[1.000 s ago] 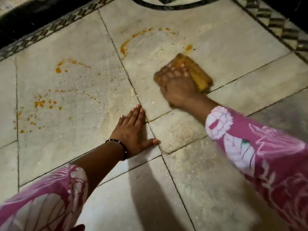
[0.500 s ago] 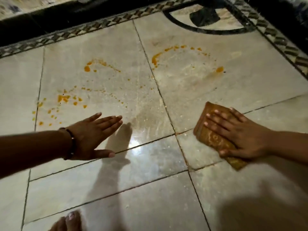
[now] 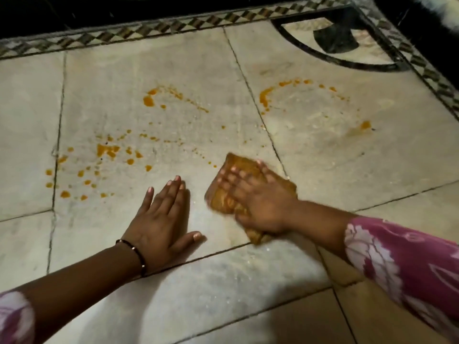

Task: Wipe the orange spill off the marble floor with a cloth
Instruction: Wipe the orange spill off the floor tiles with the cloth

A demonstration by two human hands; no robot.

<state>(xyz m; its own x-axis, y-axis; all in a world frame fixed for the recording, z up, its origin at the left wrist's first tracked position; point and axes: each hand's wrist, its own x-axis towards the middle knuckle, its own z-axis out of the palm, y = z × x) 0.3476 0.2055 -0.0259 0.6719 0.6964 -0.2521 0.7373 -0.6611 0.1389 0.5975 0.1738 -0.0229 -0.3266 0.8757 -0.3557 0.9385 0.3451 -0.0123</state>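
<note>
Cloth (image 3: 223, 197) moved left | right hand (image 3: 258, 204) presses it flat | left hand (image 3: 159, 224) beside (flat)

The marble floor (image 3: 323, 170) carries scattered orange spill (image 3: 109, 150), a stained cloth (image 3: 223, 199), and a flat left hand (image 3: 159, 224).

Two hands: left hand (image 3: 159, 219) and right hand (image 3: 258, 202). One cloth (image 3: 224, 202). One bracelet (image 3: 135, 254). Two patterned sleeves (image 3: 402, 266). Orange spill (image 3: 106, 150): two arcs, plus droplets too many to count.
</note>
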